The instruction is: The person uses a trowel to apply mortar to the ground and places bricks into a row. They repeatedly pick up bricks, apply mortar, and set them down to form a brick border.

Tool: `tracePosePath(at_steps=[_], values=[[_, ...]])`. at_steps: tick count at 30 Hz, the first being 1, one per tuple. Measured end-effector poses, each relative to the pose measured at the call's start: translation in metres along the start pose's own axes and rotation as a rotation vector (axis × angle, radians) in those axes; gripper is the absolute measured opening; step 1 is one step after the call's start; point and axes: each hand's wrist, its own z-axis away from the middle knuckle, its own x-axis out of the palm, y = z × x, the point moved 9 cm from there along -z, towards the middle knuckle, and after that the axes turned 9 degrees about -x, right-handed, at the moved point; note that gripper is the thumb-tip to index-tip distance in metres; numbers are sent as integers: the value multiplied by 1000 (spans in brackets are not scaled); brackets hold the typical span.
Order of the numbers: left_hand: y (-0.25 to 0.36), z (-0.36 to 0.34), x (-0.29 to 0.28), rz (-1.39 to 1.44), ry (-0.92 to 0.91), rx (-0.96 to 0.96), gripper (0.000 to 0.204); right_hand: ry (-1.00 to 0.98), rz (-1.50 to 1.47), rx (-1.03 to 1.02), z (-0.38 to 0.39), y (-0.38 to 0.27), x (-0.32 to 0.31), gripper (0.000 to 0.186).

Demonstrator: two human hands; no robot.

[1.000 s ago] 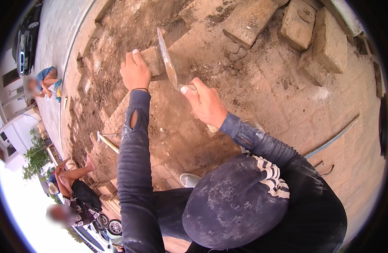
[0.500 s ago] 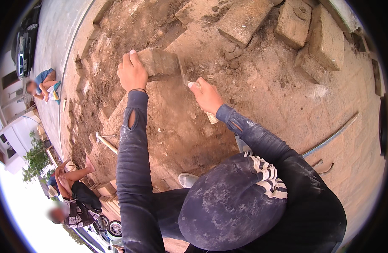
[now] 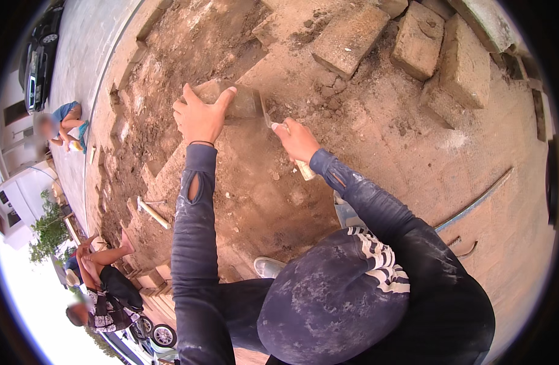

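My left hand (image 3: 199, 118) grips the near left side of a brown paving block (image 3: 244, 102), its thumb spread across the block's top edge and its fingers along the left end. Below the block is bare, dusty soil (image 3: 255, 158). In my right hand (image 3: 297, 143) is a hand tool with a pale handle (image 3: 305, 171), fingers wrapped round it. Its thin, flat metal blade (image 3: 266, 111) stands edge-on by the block's right end. Blur hides the blade's exact shape, and I cannot tell whether it touches the block.
Several loose blocks (image 3: 351, 39) lie at the far right. A hammer (image 3: 153, 212) rests on the soil left of my left forearm. On the right lie a long bluish bar (image 3: 477, 199) and a short curved rod (image 3: 469, 249). Two people (image 3: 65, 125) (image 3: 106, 286) sit at the left.
My left hand has shifted slightly right and nearer on the block, and its thumb has spread out. The blade has tilted a little beside the block's end.
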Motion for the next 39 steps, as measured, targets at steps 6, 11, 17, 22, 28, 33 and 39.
tracePosePath(at_steps=[6,11,17,22,28,33,39], values=[[5,9,-20,18,-225,546,110,50,-229,39,18,-8,-25,40],[15,53,-28,-390,-275,1022,123,73,-245,146,47,14,-47,39],[-25,61,-19,-11,-284,430,137,30,-237,160,58,1,-43,39],[-37,57,-12,49,-262,364,114,25,76,-219,34,-55,-62,41],[-37,71,-18,30,-347,564,99,-158,231,-264,58,-118,-50,41],[-14,66,-18,32,-362,681,101,-138,285,-88,37,-24,-48,44],[-29,59,-10,-25,-391,659,103,-119,217,-103,39,-45,-37,45]])
